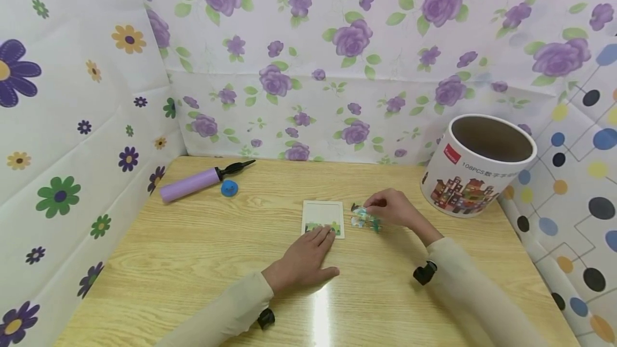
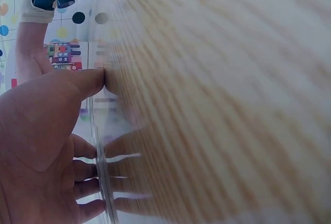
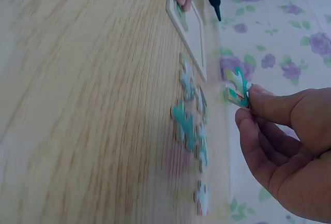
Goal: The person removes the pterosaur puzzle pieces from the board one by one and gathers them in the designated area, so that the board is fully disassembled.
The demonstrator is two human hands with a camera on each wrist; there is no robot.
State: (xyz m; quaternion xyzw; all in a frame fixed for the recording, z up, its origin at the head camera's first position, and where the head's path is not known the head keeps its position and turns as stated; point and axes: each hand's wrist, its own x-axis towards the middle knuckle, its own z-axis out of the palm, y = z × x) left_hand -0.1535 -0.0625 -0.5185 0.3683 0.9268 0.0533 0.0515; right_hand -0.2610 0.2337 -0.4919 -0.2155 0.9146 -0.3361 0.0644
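A white puzzle tray [image 1: 323, 211] lies flat on the table, with a strip of green puzzle pieces [image 1: 336, 226] along its near edge. My left hand [image 1: 305, 261] rests its straight fingertips on that near part, partly covering the strip, thumb spread to the side. To the right of the tray, my right hand [image 1: 392, 209] pinches a green and teal puzzle piece [image 3: 238, 87] between thumb and fingers, held up off the table in the right wrist view. Several loose puzzle pieces [image 1: 359, 221] in teal and white lie below it, close to the tray.
A large white bucket [image 1: 445, 175] with printed buildings stands at the back right. At the back left lie a purple hand pump [image 1: 190, 185] with a black nozzle and a small blue toy [image 1: 229, 188]. Flowered cloth [image 1: 308, 68] hangs behind the wooden table [image 1: 202, 250].
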